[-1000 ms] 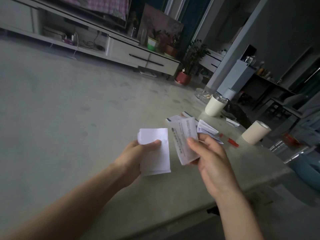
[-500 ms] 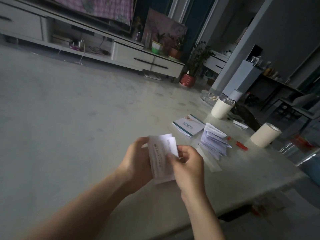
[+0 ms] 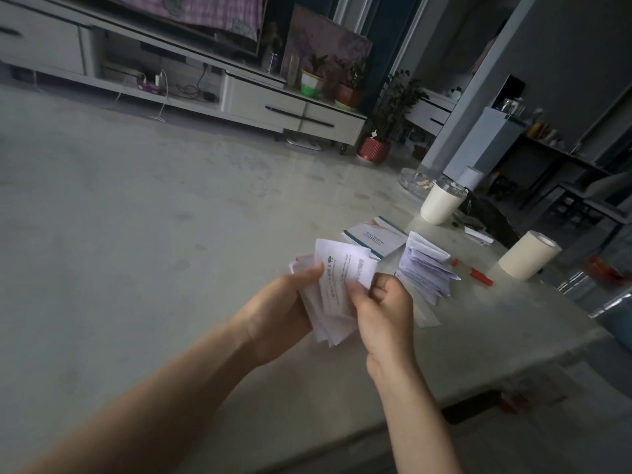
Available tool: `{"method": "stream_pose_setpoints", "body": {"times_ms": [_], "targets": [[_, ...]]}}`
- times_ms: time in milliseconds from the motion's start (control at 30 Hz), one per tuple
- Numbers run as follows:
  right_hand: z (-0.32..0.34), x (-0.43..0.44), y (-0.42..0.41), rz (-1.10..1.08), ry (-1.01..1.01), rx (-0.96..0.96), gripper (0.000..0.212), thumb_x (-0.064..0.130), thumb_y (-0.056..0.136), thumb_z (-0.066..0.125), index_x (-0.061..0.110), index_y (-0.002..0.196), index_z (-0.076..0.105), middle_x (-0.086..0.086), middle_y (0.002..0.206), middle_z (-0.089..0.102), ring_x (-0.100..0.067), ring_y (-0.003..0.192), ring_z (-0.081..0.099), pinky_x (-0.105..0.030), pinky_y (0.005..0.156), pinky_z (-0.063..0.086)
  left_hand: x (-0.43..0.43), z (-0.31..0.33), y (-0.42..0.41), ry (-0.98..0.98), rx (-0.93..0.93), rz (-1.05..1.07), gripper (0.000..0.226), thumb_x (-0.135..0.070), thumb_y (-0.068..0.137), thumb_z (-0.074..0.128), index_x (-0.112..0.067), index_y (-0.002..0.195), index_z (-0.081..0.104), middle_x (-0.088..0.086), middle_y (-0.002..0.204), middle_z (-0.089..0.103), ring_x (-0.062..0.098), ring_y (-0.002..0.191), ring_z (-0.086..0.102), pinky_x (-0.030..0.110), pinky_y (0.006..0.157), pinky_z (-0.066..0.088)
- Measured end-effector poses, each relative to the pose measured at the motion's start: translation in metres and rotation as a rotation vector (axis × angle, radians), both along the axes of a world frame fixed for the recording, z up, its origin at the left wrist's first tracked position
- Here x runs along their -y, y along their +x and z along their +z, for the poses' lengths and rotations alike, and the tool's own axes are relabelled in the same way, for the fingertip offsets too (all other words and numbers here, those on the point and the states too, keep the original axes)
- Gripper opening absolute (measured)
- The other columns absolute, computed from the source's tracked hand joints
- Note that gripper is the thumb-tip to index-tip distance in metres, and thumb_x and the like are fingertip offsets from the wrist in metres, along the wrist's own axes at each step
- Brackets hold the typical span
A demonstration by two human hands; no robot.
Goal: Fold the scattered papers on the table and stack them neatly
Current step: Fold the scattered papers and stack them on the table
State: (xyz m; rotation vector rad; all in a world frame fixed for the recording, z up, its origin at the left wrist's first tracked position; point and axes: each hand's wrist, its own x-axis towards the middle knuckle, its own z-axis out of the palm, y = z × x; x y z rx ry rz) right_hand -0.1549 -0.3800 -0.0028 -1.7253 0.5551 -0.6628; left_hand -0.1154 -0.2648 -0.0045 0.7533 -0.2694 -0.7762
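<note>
Change: a second ago two folded pieces were held apart, a blank white one in the left hand point(image 3: 284, 309) and a printed one in the right hand point(image 3: 383, 313). Half a second ago they were brought together. Now a single bundle of folded papers point(image 3: 337, 292) is held between both hands above the table point(image 3: 171, 268), printed sheet facing up.

Hand state: the bundle is gripped by the left hand, thumb laid on the front near the upper left edge, fingers hidden behind. The right edge is pinched by the right hand, thumb on the front, the other fingers curled in.

Bundle not square: lower edges are fanned and stepped, and a corner sticks out at upper left. It is held in the air, not touching the table.

On the table, to the right of the hands: a loose pile of folded papers point(image 3: 424, 268), springing open, with a flat paper strip point(image 3: 424, 313) partly under it. A booklet point(image 3: 374, 236) lies just behind, a red pen point(image 3: 478, 276) and a paper roll point(image 3: 528, 254) further right, and a cup point(image 3: 441, 203) beyond.

Meaning for the task (judged): the two pieces are merged, so stacking has begun. Edges likely need to be tapped flush, then the bundle joined with the pile. The strip looks unfolded, so folding is probably not finished.
</note>
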Motion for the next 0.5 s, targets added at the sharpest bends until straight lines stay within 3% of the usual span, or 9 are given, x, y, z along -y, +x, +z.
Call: {"method": "stream_pose_setpoints", "body": {"times_ms": [100,167,267,400,500], "targets": [[0.002,0.005,0.001,-0.062,-0.022,0.059,0.012,0.000,0.085,0.059,0.011,0.086,0.055,-0.002,0.081,0.068,-0.005,0.069,0.063,-0.016,0.062,0.048,0.001,-0.007,0.004,0.119,0.009,0.144,0.027,-0.008,0.099,0.035,-0.008,0.106,0.060,0.014,0.102,0.068,0.023,0.087,0.064,0.039,0.083,0.048],[0.004,0.017,0.002,-0.164,-0.026,0.118,0.017,-0.003,0.085,0.056,0.014,0.084,0.052,-0.006,0.085,0.067,-0.015,0.077,0.066,-0.027,0.072,0.051,-0.002,-0.008,0.005,0.206,0.057,0.201,0.021,-0.009,0.099,0.039,-0.008,0.103,0.060,0.011,0.094,0.067,0.020,0.079,0.063,0.035,0.071,0.048],[0.009,0.038,0.002,-0.265,-0.144,0.122,0.019,-0.003,0.085,0.052,0.014,0.092,0.051,-0.008,0.094,0.066,-0.024,0.090,0.065,-0.039,0.085,0.051,-0.006,-0.007,0.007,0.253,0.105,0.296,0.014,-0.010,0.094,0.051,-0.013,0.100,0.063,0.002,0.089,0.070,0.011,0.075,0.066,0.025,0.071,0.053],[0.008,0.025,-0.002,0.120,-0.153,-0.065,0.015,-0.003,0.086,0.051,0.009,0.089,0.059,-0.018,0.092,0.068,-0.020,0.079,0.059,-0.032,0.071,0.046,-0.004,-0.006,0.004,0.293,0.157,0.368,0.013,-0.015,0.088,0.061,-0.009,0.097,0.067,0.006,0.091,0.072,0.016,0.079,0.066,0.029,0.073,0.053],[0.004,0.003,-0.006,0.299,-0.074,-0.082,0.016,0.005,0.092,0.049,0.013,0.091,0.063,-0.011,0.090,0.070,-0.021,0.082,0.062,-0.036,0.073,0.049,-0.003,-0.007,0.003,0.332,0.162,0.422,0.014,-0.020,0.088,0.062,-0.012,0.098,0.066,0.007,0.092,0.071,0.017,0.077,0.066,0.028,0.067,0.053]]}}
